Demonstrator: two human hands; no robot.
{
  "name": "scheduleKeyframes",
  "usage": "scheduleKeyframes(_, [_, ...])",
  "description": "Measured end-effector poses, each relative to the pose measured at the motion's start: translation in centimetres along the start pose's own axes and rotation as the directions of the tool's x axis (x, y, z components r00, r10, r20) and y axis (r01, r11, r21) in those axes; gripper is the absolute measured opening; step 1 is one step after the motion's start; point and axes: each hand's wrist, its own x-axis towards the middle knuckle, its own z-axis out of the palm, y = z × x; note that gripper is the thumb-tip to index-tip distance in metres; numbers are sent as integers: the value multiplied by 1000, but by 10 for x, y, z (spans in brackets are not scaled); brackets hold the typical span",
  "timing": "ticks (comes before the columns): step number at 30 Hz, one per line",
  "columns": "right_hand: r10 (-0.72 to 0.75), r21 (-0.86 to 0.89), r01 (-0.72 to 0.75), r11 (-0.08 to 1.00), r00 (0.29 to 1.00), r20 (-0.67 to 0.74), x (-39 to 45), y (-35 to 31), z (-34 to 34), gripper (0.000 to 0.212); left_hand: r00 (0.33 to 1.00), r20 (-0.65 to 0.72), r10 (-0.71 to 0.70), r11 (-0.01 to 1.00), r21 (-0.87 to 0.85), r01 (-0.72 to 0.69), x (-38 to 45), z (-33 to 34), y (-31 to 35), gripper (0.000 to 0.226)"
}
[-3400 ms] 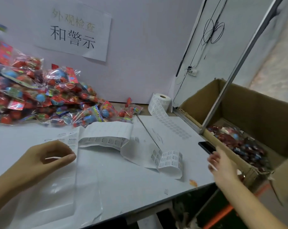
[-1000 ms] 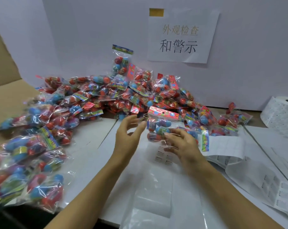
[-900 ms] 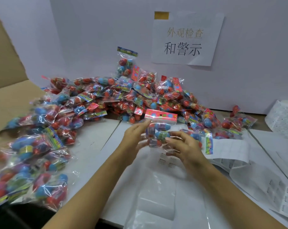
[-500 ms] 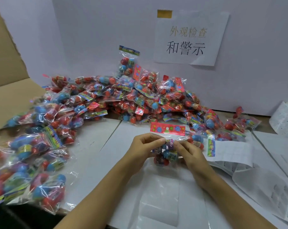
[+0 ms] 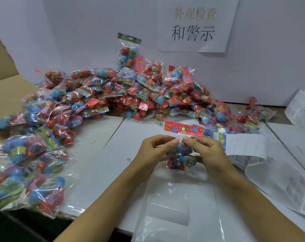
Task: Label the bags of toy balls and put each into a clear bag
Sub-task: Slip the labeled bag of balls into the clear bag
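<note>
— What have the hands got?
— Both pinch one ball bag [image 5: 180, 154] just under its red header: left hand [image 5: 155, 151] and right hand [image 5: 207, 152], fingertips nearly meeting, held above the counter [image 5: 99, 154] near its front edge.
— And the clear bag?
— The clear bag [image 5: 174, 206] lies flat at the front edge. The pile [image 5: 130, 95] runs along the back and left edges; label sheets [image 5: 246, 145] sit right.

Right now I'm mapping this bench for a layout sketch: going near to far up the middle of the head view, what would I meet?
Clear bag lying flat at the near edge → held bag of toy balls, pinched by left hand and right hand → pile of ball bags → paper sign on the back wall.
</note>
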Motion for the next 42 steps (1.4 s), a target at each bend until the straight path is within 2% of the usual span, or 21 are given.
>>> scheduleKeyframes(4, [37,64,-37,997,999,2,-1,0,-2,27,998,52,-30,999,-24,31,-1,-1,3,20])
scheduleKeyframes(10, [14,53,-12,999,999,-30,-2,3,1,24,998,28,-48,998,-27,49,2,-2,1,13])
scheduleKeyframes(14, [48,32,-47,998,998,-44,-2,4,3,24,998,18,-61,997,-43,62,3,-3,0,25])
scheduleKeyframes(18, [59,60,-55,997,996,-67,-3,3,3,24,997,19,-69,995,-77,71,2,1,0,18])
scheduleKeyframes(21, [65,113,-57,992,995,-70,-4,2,3,24,998,17,-68,994,-80,70,1,4,0,24])
scheduleKeyframes(27, [104,198,-83,977,989,-101,-3,1,1,40,992,37,-119,986,-116,123,2,-3,3,31])
scheduleKeyframes(31, [104,239,-69,969,985,-135,-1,0,-1,45,977,162,-138,985,-77,152,-1,-7,1,25])
scheduleKeyframes(35, [120,227,-89,970,985,-126,-2,0,0,49,961,247,-120,984,-101,149,-4,-4,-1,32])
scheduleKeyframes(40, [86,144,-79,986,996,-38,-6,-8,2,44,982,160,-100,977,-171,128,-1,-6,2,45])
scheduleKeyframes(42, [84,110,-84,990,996,3,-7,-9,3,49,988,129,-85,972,-208,111,1,-9,3,46])
